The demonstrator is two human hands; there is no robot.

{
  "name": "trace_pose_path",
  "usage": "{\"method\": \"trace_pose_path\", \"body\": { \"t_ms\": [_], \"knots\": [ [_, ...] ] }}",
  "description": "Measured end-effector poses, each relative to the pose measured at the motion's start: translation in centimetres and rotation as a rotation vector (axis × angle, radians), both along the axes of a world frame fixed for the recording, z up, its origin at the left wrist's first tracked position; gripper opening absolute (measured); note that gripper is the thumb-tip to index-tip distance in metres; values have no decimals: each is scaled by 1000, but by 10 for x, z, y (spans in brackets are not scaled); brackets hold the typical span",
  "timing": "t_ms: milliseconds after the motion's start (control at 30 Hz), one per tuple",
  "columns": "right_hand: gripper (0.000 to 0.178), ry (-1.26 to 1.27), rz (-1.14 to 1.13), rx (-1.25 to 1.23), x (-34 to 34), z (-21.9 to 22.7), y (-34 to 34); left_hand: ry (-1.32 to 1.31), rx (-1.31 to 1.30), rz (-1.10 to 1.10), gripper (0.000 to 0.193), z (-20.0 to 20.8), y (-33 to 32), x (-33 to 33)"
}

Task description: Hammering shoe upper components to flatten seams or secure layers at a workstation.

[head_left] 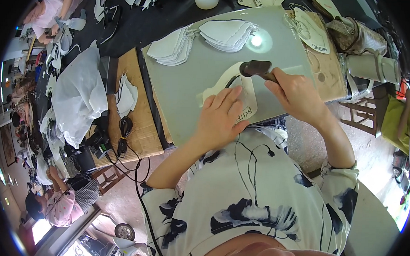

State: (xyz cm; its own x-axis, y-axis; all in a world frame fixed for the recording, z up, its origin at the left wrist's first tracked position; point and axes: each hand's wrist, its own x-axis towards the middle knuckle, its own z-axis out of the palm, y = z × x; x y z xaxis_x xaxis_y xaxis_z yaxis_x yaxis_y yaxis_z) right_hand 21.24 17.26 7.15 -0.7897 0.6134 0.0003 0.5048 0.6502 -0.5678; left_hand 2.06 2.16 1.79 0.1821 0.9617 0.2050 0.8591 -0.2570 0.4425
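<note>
on slab (179, 88) edge, hands (221, 117) pinning pattern (225, 81)

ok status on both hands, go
Left hand flat on cream cut piece. Right hand grips dark hammer over it. White stacks behind, clear.

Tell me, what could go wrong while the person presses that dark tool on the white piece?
The left hand lies flat on the white curved piece, close to the dark tool head that the right hand grips, so the fingers might get struck. The piece may also slide on the smooth grey board, so the tool could land off its mark.
</note>
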Motion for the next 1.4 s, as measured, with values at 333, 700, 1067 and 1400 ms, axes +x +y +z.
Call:
{"method": "trace_pose_path", "body": {
  "t_ms": [333,700,1067,1400],
  "knots": [
    [33,-274,131,205,-19,0,5,-14,36,-44,39,2,4,-8],
    [31,-325,45,171,-17,-5,-4,-144,169,337,23,-13,36,-9],
    [30,-347,40,137,-16,1,7,107,326,204,30,-21,32,-7],
    [30,-294,65,183,-19,10,11,101,325,181,26,-21,35,-3]
  ]
}}
